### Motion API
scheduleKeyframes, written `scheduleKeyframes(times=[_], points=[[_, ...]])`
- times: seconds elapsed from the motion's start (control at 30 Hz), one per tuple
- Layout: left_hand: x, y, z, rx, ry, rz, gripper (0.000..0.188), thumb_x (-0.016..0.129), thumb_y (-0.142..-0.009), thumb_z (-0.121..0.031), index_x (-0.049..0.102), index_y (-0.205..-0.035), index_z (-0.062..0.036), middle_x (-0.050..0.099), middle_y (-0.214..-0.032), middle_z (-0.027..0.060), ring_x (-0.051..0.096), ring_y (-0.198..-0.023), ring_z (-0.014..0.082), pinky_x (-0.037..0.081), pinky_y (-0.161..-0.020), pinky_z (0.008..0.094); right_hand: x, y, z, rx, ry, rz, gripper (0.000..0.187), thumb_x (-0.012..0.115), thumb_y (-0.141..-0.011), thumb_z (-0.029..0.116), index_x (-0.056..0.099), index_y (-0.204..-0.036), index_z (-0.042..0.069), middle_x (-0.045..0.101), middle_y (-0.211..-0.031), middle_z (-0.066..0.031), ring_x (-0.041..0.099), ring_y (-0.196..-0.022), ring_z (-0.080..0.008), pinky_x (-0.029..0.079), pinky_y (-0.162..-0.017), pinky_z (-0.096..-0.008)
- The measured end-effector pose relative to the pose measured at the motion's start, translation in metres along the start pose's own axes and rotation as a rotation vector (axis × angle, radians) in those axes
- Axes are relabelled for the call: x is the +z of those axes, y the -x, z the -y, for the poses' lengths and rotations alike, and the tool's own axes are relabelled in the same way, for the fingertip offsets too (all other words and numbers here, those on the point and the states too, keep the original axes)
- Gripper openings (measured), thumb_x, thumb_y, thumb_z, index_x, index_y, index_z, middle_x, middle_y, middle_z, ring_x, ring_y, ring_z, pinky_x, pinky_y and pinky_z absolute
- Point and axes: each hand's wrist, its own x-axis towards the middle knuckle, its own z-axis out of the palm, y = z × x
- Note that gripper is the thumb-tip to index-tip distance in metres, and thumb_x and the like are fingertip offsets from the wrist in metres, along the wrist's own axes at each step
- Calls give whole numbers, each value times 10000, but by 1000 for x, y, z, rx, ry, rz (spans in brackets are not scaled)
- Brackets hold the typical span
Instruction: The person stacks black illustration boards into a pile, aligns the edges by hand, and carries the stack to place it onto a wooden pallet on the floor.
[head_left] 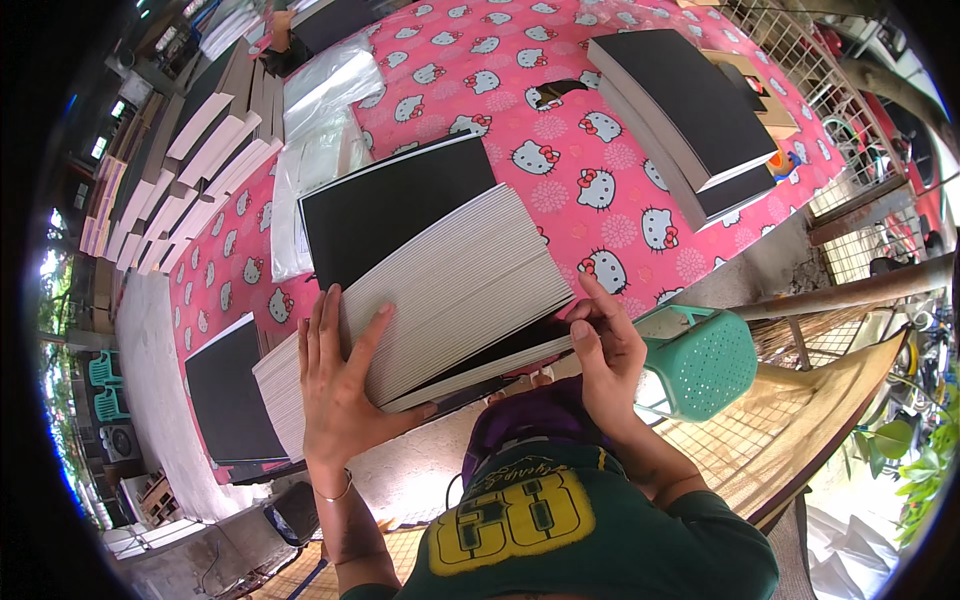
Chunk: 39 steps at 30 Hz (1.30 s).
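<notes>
At the near edge of the work, centre-left of the frame, the left hand (345,375) lies spread over the fanned stack of black sheets with pale, ridged edges (470,285), its thumb along the near side. Right of centre, the right hand (612,360) is half curled at the stack's right corner; whether its fingertips pinch any layers cannot be told. A dark gap separates the main fan from a thinner pale-edged strip (455,378) nearest the body.

To handle this well, press evenly with the left palm — too light a touch would probably let the layers slide. Work the right corner with fingertips only, and avoid widening the gap unevenly.

At lower left, maintain clearance from the second black fanned stack (235,395). Farther off, the pink cat-print tablecloth (625,265) runs back to the thick black-topped pile (695,100) at upper right — leave it undisturbed.
</notes>
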Motion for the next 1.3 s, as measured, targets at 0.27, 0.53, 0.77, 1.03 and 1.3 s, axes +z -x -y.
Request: scheduleKeyframes(times=[0.27,0.53,0.77,1.03,1.3], points=[[0,-2,-1,-3,11,4,1097,944,-395,-383,570,-1420,-270,331,-1565,239,323,-1453,445,245,-1179,620,-3,-4,1,18,67,41,423,552,-974,4,563,-1397,-6,589,-1066,-57,518,-878,-83,435,-789,-222],[0,-1,0,-3,7,4,1109,945,-390,-378,563,-1424,-267,323,-1569,241,319,-1452,452,245,-1173,629,-4,-1,-6,14,-8,34,400,554,-982,29,571,-1380,-9,591,-1079,-48,501,-861,-70,418,-772,-212],[-1,-1,1,1,7,3,1118,950,-383,-399,562,-1423,-264,318,-1568,252,314,-1453,456,242,-1172,632,-1,-1,-4,31,-47,13,375,564,-986,40,582,-1357,-15,623,-1089,-49,503,-865,-61,414,-764,-207],[0,-1,1,3,10,1,1115,946,-391,-429,561,-1425,-272,313,-1571,251,310,-1455,451,234,-1180,619,-2,-1,-3,45,-59,15,365,557,-993,39,582,-1351,-23,636,-1090,-52,515,-885,-61,417,-771,-206],[-2,-1,0,-4,18,9,1103,944,-398,-428,567,-1421,-260,312,-1571,256,308,-1456,452,234,-1179,619,-2,-1,-4,39,-62,0,374,570,-986,55,578,-1346,-44,641,-1071,-63,546,-929,-92,427,-834,-232]])
